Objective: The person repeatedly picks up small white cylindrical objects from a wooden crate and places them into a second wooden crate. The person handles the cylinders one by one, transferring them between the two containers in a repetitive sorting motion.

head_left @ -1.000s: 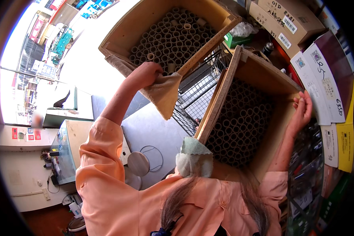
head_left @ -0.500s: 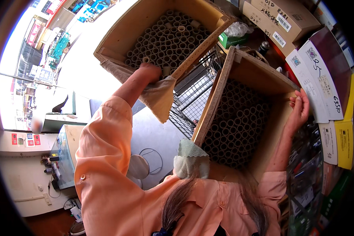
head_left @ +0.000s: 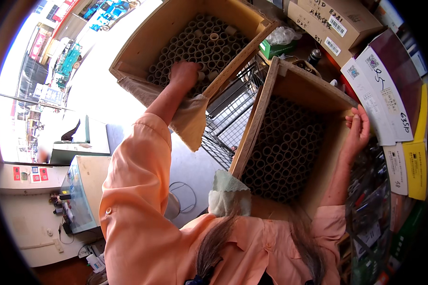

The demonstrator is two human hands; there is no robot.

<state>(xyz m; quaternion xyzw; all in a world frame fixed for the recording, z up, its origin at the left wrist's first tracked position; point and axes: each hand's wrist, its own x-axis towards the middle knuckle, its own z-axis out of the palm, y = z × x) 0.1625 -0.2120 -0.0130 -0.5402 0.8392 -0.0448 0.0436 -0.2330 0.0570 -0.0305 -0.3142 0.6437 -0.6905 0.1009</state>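
My left hand (head_left: 183,74) reaches into the upper wooden box (head_left: 145,45) among short upright cardboard tubes (head_left: 202,40), its fingers curled down, their tips hidden. A tan cloth (head_left: 188,126) hangs over that box's near edge, under my forearm. My right hand (head_left: 359,126) grips the right edge of the lower wooden box (head_left: 311,85), which is tilted and packed with tubes (head_left: 285,147) whose open ends face up. A pale green cloth (head_left: 228,192) lies at this box's lower left corner.
A black wire rack (head_left: 226,121) stands between the boxes. Stacked cartons (head_left: 333,28) and flattened boxes (head_left: 375,90) crowd the right. A glass tank (head_left: 83,197) stands lower left, near a cable loop (head_left: 188,199) on the grey floor. A bright opening shows teal vehicles (head_left: 69,61).
My left hand has moved upward, deeper among the upper box's tubes. The view has shifted slightly, both boxes sitting a little further left in it. My right hand keeps its grip.
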